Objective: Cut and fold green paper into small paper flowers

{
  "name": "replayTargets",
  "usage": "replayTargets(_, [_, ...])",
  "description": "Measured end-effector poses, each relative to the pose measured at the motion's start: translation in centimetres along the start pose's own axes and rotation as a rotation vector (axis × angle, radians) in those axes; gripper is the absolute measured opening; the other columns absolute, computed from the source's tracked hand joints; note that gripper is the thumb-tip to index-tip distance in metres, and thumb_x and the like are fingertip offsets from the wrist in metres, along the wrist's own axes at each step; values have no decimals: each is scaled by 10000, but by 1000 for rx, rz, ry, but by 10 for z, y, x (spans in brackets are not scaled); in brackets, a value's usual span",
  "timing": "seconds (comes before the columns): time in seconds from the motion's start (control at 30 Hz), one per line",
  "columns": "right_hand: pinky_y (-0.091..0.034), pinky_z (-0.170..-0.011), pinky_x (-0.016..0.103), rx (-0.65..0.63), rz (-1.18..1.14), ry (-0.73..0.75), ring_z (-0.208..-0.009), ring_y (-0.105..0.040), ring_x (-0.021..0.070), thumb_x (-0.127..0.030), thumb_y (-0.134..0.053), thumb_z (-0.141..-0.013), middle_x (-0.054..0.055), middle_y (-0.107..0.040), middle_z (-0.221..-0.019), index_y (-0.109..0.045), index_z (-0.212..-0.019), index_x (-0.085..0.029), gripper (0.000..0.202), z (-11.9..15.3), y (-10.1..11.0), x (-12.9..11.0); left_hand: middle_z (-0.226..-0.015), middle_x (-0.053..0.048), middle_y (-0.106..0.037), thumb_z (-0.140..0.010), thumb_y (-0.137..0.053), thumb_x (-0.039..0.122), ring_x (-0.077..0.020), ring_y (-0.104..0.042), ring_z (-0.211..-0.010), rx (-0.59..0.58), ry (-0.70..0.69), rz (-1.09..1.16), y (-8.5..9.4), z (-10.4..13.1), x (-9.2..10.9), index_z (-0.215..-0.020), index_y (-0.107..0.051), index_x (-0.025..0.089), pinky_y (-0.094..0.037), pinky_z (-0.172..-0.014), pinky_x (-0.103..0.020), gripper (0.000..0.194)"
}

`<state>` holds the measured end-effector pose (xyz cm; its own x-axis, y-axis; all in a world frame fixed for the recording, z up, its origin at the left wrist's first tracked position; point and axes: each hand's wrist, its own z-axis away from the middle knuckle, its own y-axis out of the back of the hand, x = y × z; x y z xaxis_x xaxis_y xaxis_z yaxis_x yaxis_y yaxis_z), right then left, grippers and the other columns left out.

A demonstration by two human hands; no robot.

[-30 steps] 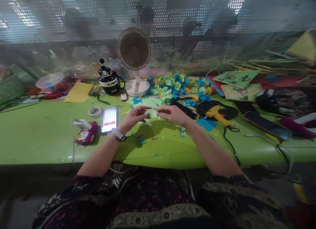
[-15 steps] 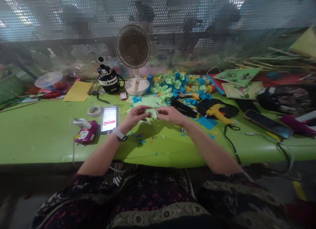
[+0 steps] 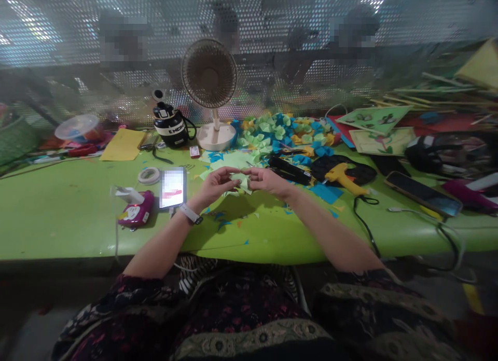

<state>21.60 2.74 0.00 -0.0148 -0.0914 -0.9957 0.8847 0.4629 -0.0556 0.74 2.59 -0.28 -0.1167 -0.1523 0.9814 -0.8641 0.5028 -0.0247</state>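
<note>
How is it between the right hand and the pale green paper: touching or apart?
Touching. The head view shows the right hand with fingertips on the pale green paper.

One head-worn view — looking forward and down over the table (image 3: 78,195).

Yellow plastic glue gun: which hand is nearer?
Right. The right hand is left of the yellow plastic glue gun, with a gap between; the left hand is farther left, across the pale green folded paper.
</note>
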Motion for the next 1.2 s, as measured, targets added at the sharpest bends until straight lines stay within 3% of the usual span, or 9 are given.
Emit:
replayTargets(0.23, [-527, -615, 226, 5, -55, -79, -659, -615, 101, -127, -717, -659, -6, -687, -789, -634, -1010, -165, 363, 3, -7, -6, -822, -43, -701, -779, -755, 298, -111, -658, -726, -50, -31, -95, 1, 5, 8, -1124, -629, 129, -553, -732, -254, 404])
replayTargets(0.4, [-524, -605, 229, -7, -53, -76, -649, -608, 107, -149, -684, -636, 3, -678, -776, -648, -928, -161, 294, 4, -12, -8, -961, -63, -699, -661, -842, 273, -104, -658, -706, -56, -40, -77, -1, 5, 7, -1108, -624, 144, -541, -676, -233, 513])
replayTargets(0.53, [-528, -613, 232, -52, -23, -81, -694, -617, 120, -176, -666, -644, 18, -677, -817, -661, -906, -155, 264, 3, -15, -5, -656, 36, -610, -628, -866, 288, -56, -535, -524, 23, -56, -149, -2, 2, 2, -1084, -631, 137, -429, -504, -175, 535])
replayTargets(0.63, [-530, -611, 239, -64, -24, -65, -696, -610, 126, -225, -649, -667, 26, -666, -804, -666, -871, -146, 220, 2, -14, -3, -530, 79, -512, -658, -850, 317, -54, -488, -474, 44, -54, -174, -1, 2, 1, -1107, -621, 130, -375, -468, -171, 537])
replayTargets(0.73, [-542, -625, 267, -94, -33, -50, -706, -621, 143, -320, -646, -715, 39, -673, -807, -666, -887, -139, 251, 1, -12, -2, -522, 71, -534, -665, -842, 338, -72, -532, -486, 24, -25, -179, 0, 2, 2, -1102, -606, 123, -412, -496, -184, 541])
replayTargets(0.87, [-521, -604, 245, -90, 125, 46, -703, -622, 135, -431, -728, -719, 30, -677, -799, -663, -838, -144, 317, 3, -15, -4, -577, 35, -614, -678, -825, 364, -108, -613, -557, -12, 19, -164, 1, 1, -1, -1128, -571, 126, -484, -570, -219, 569])
replayTargets(1.03, [-467, -563, 236, 17, 215, 127, -569, -568, 105, -535, -675, -769, -1, -638, -638, -656, -752, -153, 383, 6, -17, -6, -581, 49, -586, -700, -818, 322, -94, -583, -544, -51, 23, -175, 1, 2, 1, -1174, -563, 130, -456, -559, -213, 572])
replayTargets(1.2, [-460, -565, 239, 134, 174, 146, -533, -557, 99, -506, -736, -715, -18, -635, -608, -662, -781, -160, 360, 6, -11, -10, -778, -10, -642, -806, -721, 287, -124, -637, -746, -147, 2, -84, 1, 4, 9, -1242, -518, 157, -528, -715, -263, 499])
